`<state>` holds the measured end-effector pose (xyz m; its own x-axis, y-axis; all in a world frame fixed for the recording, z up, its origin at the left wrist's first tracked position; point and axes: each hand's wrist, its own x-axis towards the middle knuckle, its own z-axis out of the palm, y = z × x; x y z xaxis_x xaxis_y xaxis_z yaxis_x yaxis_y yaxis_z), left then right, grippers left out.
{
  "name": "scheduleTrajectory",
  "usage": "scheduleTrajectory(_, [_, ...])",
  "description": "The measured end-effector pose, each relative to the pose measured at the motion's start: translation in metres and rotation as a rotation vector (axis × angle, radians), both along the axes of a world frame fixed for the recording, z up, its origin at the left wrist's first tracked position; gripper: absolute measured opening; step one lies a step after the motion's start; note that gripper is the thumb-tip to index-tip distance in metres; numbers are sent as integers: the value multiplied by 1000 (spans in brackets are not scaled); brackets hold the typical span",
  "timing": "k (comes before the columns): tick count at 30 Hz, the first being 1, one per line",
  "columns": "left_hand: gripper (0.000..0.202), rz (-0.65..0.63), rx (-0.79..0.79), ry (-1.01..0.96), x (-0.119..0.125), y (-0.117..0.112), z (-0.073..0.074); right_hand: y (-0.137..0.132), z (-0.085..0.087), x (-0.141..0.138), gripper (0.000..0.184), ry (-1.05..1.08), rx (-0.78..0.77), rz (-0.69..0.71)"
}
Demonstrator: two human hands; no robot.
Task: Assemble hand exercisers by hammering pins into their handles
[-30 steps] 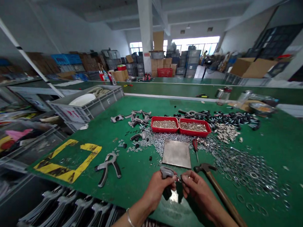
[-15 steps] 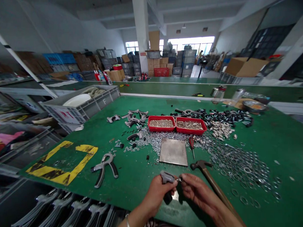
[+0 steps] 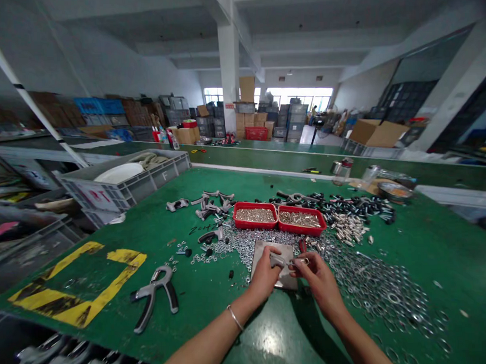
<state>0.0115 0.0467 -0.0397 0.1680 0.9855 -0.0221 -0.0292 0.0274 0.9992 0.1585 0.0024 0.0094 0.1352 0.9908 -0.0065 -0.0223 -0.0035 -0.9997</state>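
My left hand (image 3: 265,275) is closed around a grey hand-grip part (image 3: 276,261), holding it over a square metal plate (image 3: 286,249) on the green table (image 3: 448,238). My right hand (image 3: 316,275) pinches a small metal ring (image 3: 302,261) against the tip of that part. Both hands are close together above the plate, and their fingers hide most of the part.
Two red trays (image 3: 278,216) of small metal pieces stand behind the plate. Washers (image 3: 374,278) lie spread to the right, black and silver parts (image 3: 347,207) behind. An assembled hand gripper (image 3: 153,295) lies left, beside yellow-black tape (image 3: 71,299). A grey crate (image 3: 123,181) stands at the far left.
Both hands moved forward from the table's near edge to over the metal plate, still holding the part and ring. The view shifted, and the hammer is now out of sight.
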Motion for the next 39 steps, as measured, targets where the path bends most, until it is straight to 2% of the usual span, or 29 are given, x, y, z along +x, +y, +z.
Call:
scheduleTrajectory(3, [35, 42, -47, 3, 8, 3, -2, 4, -9, -12, 36, -5, 20, -47])
scheduleTrajectory(6, [35, 27, -121, -42, 8, 1, 3, 8, -16, -15, 32, -95, 56, -72])
scheduleTrajectory(8, [37, -106, -152, -30, 3, -4, 10, 12, -16, -10, 30, -156, 59, -55])
scheduleTrajectory(10, [44, -342, -167, 0, -6, -11, 18, 13, -12, -3, 29, -172, 40, 6])
scheduleTrajectory(12, [53, -575, -222, -54, -17, -18, 27, 13, -8, 1, 29, -146, 21, 105])
scheduleTrajectory(13, [55, -644, -273, -123, -22, -21, 30, 13, -7, 2, 29, -132, 11, 152])
scheduleTrajectory(15, [49, -695, -392, -265, -26, -25, 32, 14, -9, 2, 31, -193, 7, 238])
scheduleTrajectory(17, [42, -630, -453, -314, -23, -24, 29, 18, -16, 8, 34, -407, 39, 273])
scheduleTrajectory(19, [38, -451, -400, -282, -19, -18, 24, 25, -24, 24, 33, -638, 85, 251])
scheduleTrajectory(21, [34, -239, -285, -289, -17, -3, 22, 31, -31, 53, 27, -789, 109, 155])
scheduleTrajectory(23, [33, -100, -210, -384, -20, 17, 26, 35, -35, 88, 21, -915, 113, 32])
scheduleTrajectory(26, [36, -80, -224, -534, -23, 50, 35, 38, -38, 126, 19, -1117, 117, -68])
scheduleTrajectory(29, [35, -87, -245, -525, -10, 69, 33, 43, -44, 135, 18, -1264, 141, -41])
scheduleTrajectory(35, [42, 43, -171, -407, 27, 66, 8, 60, -58, 137, 19, -1388, 196, 40])
scheduleTrajectory(39, [43, 46, -94, -321, 26, 62, 9, 64, -55, 148, 19, -1376, 236, 56])
